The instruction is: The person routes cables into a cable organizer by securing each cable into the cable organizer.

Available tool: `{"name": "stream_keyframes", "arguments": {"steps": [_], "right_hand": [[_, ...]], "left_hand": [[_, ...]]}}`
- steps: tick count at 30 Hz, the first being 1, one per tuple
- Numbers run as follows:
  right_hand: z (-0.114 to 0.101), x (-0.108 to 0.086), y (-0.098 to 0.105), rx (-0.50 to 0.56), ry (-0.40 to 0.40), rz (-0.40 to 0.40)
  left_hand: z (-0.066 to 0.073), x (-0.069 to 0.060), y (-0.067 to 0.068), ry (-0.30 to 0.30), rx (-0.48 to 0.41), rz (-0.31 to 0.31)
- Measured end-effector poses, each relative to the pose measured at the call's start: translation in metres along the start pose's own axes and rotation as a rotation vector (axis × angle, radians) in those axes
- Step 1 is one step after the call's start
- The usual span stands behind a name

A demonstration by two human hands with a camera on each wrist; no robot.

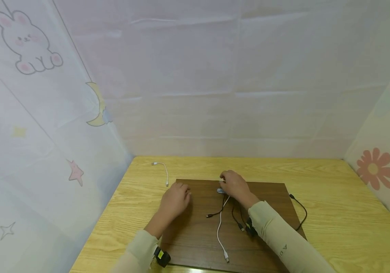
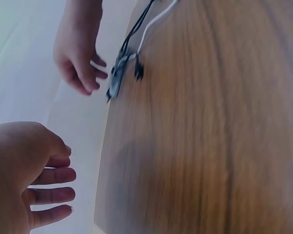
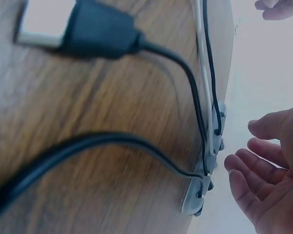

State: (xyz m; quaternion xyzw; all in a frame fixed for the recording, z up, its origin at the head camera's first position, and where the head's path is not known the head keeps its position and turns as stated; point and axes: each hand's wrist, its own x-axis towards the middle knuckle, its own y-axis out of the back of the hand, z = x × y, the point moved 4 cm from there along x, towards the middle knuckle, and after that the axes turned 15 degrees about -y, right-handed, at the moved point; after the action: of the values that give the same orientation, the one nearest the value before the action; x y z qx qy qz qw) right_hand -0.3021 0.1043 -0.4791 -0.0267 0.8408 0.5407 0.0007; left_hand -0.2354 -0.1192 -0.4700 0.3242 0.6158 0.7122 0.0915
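Observation:
My right hand [image 1: 235,185] is over the far edge of the dark brown board, beside a pale grey cable clip [image 1: 220,190]. In the right wrist view its fingers are loosely bent and hold nothing, a little apart from the clip [image 3: 191,199]. Black cables and a white cable [image 1: 219,231] sit in the clip's slots and trail over the board. A large black USB plug [image 3: 97,29] shows close up. My left hand [image 1: 174,200] hovers over the board's left side; its fingers [image 2: 53,195] are relaxed with nothing in them.
The brown board [image 1: 195,242] lies on a yellow wood-grain table [image 1: 123,212]. A short white cable [image 1: 165,168] is at the back left of the table. Another black cable [image 1: 305,212] lies by the board's right edge. Printed cloth walls [image 1: 215,113] stand behind and at both sides.

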Motion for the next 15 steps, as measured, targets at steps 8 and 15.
{"name": "stream_keyframes", "arguments": {"steps": [8, 15], "right_hand": [[-0.009, -0.002, -0.004, 0.047, -0.016, -0.04], [-0.021, -0.004, -0.006, 0.062, 0.007, -0.044]], "left_hand": [[-0.029, 0.004, 0.002, 0.082, 0.095, -0.02], [-0.055, 0.012, -0.004, 0.169, 0.111, -0.051]]}}
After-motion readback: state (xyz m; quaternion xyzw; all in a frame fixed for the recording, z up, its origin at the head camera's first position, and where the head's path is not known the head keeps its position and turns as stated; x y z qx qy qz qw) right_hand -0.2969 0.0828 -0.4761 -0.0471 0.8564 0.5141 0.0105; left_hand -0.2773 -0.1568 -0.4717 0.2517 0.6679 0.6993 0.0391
